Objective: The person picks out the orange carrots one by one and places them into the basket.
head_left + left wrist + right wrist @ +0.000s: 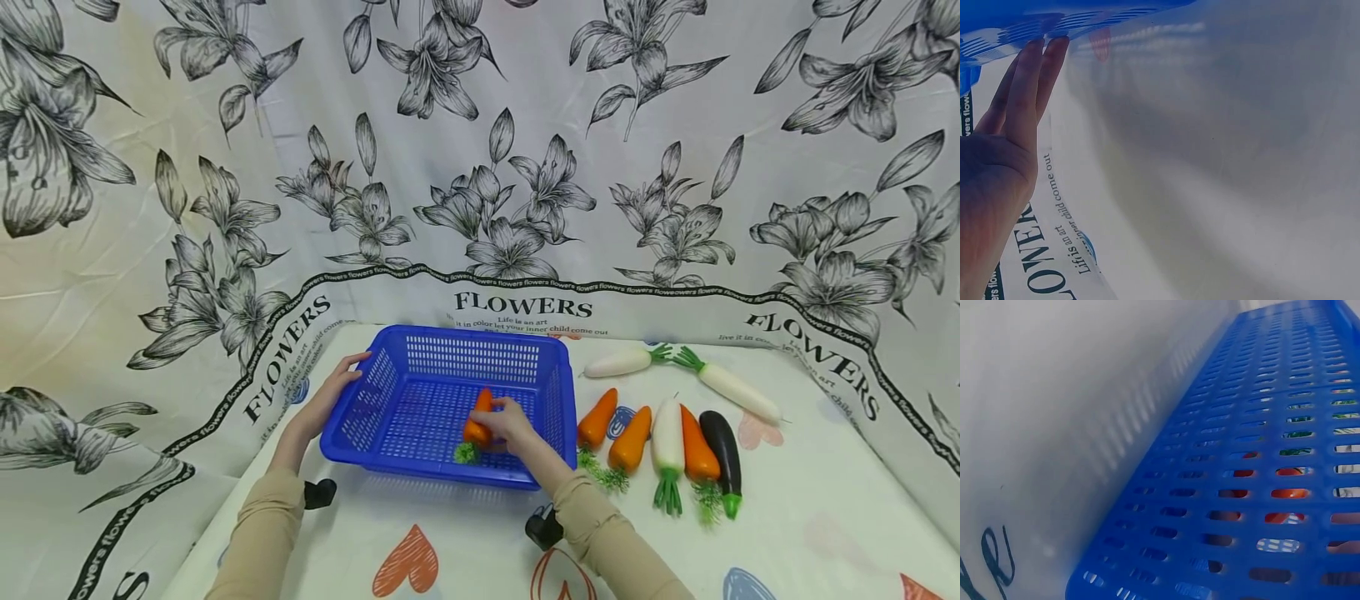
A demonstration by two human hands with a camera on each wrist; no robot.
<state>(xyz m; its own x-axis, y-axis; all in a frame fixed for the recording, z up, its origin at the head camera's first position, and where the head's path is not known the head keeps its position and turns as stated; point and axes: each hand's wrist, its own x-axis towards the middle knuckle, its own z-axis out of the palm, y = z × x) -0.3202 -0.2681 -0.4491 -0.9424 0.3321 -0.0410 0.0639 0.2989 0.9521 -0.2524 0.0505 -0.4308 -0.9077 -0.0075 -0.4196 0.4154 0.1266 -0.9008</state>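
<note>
One tapered orange carrot (474, 432) with a green top, pinched by the right hand (513, 423), is in the blue perforated plastic basket (420, 468), centre frame; the left hand (328, 400), fingers extended, touches the basket's left side.

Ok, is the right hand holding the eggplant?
No, the right hand holds an orange carrot within the blue basket, while the eggplant lies outside it on the table.

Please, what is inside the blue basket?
Inside the basket there is one carrot, held by the right hand. The hand hides part of the carrot and some basket floor.
</note>
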